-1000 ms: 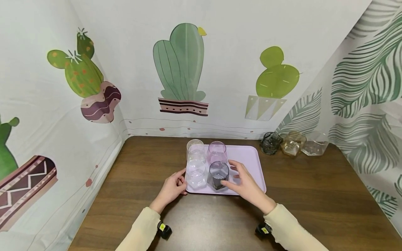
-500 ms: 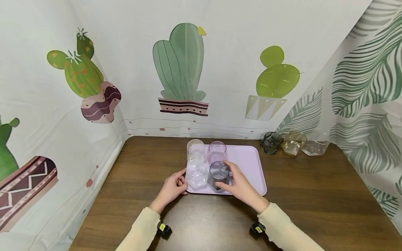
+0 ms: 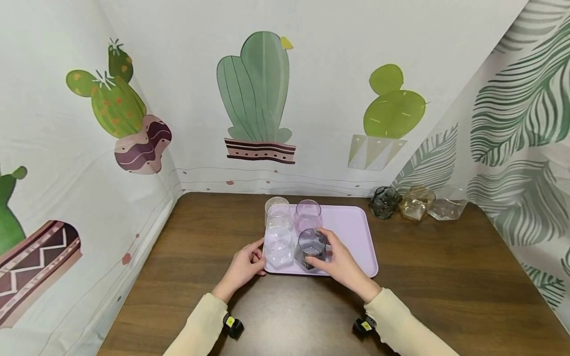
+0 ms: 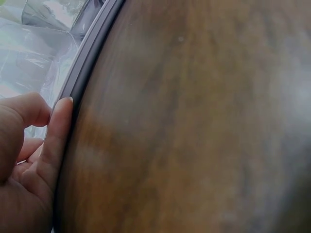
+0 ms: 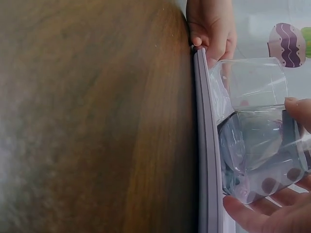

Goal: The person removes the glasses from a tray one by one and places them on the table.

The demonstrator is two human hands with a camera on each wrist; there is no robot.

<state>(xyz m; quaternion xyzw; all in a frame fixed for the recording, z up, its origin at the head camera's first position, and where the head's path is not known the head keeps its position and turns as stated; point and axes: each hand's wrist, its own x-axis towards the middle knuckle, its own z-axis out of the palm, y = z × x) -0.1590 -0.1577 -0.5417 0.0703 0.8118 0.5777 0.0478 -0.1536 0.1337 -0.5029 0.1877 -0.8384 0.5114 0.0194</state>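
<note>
A lilac tray (image 3: 351,228) lies on the wooden table with two clear glasses, a pink-tinted glass (image 3: 308,213) and a smoky grey glass (image 3: 311,241) standing on its left half. My left hand (image 3: 243,267) grips the tray's left front corner, beside the front clear glass (image 3: 278,245); in the left wrist view the thumb lies along the dark-edged rim (image 4: 85,63). Around the smoky glass my right hand (image 3: 339,262) curls from the right, thumb in front and fingers behind. The right wrist view shows its fingertips (image 5: 291,103) at the glass wall.
At the back right of the table stand a dark glass (image 3: 385,202), an amber glass (image 3: 416,203) and a clear angular glass (image 3: 447,203). Behind them hangs a wall cloth (image 3: 320,99) printed with cacti and leaves. The back clear glass (image 3: 277,211) is beside the pink one.
My right hand has moved left and its fingers have come round the smoky glass, which has shifted very slightly to the right. My left hand keeps its grip on the tray corner.
</note>
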